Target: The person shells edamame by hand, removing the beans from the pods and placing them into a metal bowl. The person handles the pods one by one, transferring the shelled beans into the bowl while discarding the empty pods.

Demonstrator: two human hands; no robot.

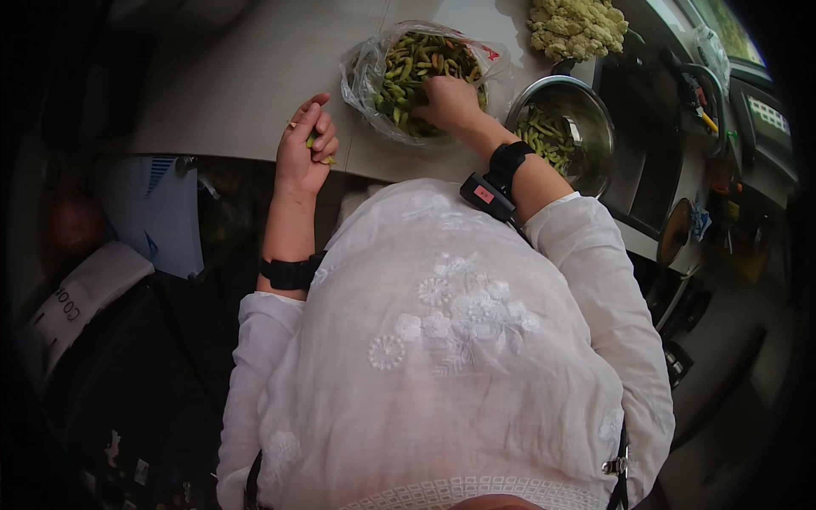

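A clear plastic bag, its mouth spread wide, stands on the pale countertop full of green and brownish bean pods. My right hand reaches into it; the fingertips are down among the pods, and whether they grip one is hidden. To the left of the bag, my left hand is held palm up near the counter's front edge, its fingers curled around a few green pods. Beside my right forearm, a shiny steel bowl contains more green pods.
A cauliflower lies behind the bowl. Farther right are a dark sink, a faucet and a round lid. Below the counter at left, a blue-and-white panel hangs near a pale cloth bearing writing.
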